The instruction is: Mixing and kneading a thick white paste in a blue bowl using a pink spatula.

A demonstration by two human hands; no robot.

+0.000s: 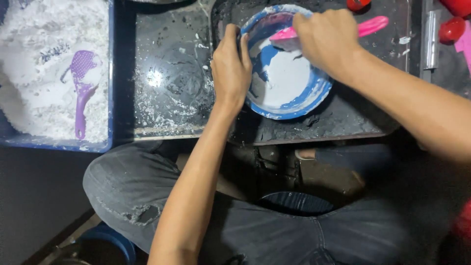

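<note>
**Mixing white paste in blue bowl, partly done**

Knees in grey jeans [132,186] sat closest to the camera, person seated at a dark, spattered counter [171,83]. Left hand [231,66] was clamped on the near-left rim of the blue bowl [294,105], thumb and fingers pinching the wall. Right hand [326,41] was closed around a pink spatula [373,25], blade end down in the bowl, handle pointing toward the counter's far right. Bowl sat on a dark tray [343,118] at the counter's near edge, middle. White paste [287,81] covered most of the bowl floor; blue streaks showed on the walls, so mixing looked underway, not yet even. Blue tub of white powder [29,73] with a purple scoop [82,83] stood at the far left. Red objects [451,27] sat at the far right corner, kind unclear.
</note>
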